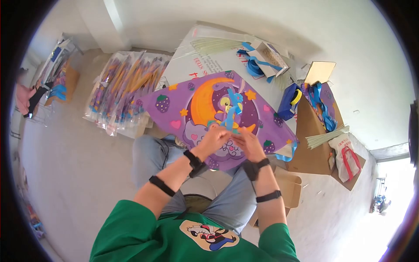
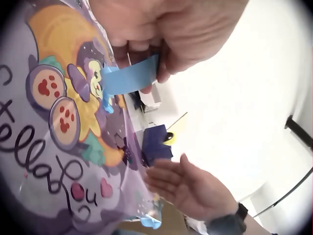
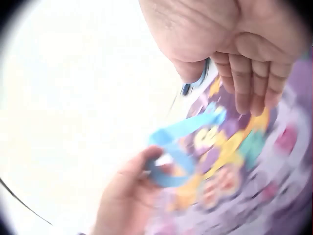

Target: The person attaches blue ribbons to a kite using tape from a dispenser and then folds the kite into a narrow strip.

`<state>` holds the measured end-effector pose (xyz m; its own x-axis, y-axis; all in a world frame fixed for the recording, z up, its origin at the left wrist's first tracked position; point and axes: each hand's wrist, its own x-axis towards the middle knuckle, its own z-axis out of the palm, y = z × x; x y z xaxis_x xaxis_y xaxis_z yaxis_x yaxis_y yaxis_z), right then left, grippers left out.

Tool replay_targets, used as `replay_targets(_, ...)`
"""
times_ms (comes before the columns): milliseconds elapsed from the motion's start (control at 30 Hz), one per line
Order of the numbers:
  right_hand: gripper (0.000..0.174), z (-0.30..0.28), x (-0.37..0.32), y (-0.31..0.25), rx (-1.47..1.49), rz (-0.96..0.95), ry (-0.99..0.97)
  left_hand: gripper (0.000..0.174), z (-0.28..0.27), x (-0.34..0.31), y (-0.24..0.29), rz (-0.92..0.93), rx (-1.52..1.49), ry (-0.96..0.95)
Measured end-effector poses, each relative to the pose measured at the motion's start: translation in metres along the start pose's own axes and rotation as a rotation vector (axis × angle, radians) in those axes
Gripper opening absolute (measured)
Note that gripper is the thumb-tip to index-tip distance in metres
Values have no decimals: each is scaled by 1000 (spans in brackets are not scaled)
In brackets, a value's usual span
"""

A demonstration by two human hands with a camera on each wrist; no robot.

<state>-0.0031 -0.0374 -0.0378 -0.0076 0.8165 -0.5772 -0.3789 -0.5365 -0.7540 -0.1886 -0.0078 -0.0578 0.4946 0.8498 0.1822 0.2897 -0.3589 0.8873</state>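
Note:
A purple kite-like printed sheet with a moon and a cartoon animal lies over the person's lap and the table edge. My left hand pinches a blue ribbon between thumb and fingers; the ribbon rises from the middle of the print. In the right wrist view the ribbon bends into a loop by the left hand. My right hand is beside it, and in the left wrist view the right hand has extended fingers and holds nothing visible. Its fingers are near the sheet.
Behind the sheet are a white table, thin sticks and a box of blue ribbons. A blue tape dispenser and cardboard box stand at right. Plastic-wrapped printed pieces lie at left.

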Motion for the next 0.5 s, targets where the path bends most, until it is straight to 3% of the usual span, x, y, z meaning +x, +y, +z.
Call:
replay_targets(133, 20, 33, 13, 27, 288, -63, -198, 18, -3, -66, 23, -167, -262, -99)
replay_targets(200, 19, 38, 7, 34, 257, -34, -118, 25, -13, -89, 23, -569, -606, -126)
replay_targets(267, 18, 41, -8, 49, 243, -28, -118, 25, -25, -100, -3, -692, -661, -177)
replay_targets(333, 18, 49, -27, 56, 223, -25, -121, 31, -28, -101, -12, -703, -1205, 217)
replay_targets(400, 17, 60, -54, 64, 186, -35, -122, 36, -26, -95, -30, -735, -1099, 215)
replay_targets(467, 18, 64, -73, 77, 161, -16, -104, 37, -25, -80, -18, -843, -1163, -122)
replay_targets(500, 17, 65, -82, 83, 82, -30, -123, 37, -21, -74, -10, -852, -1163, -121)
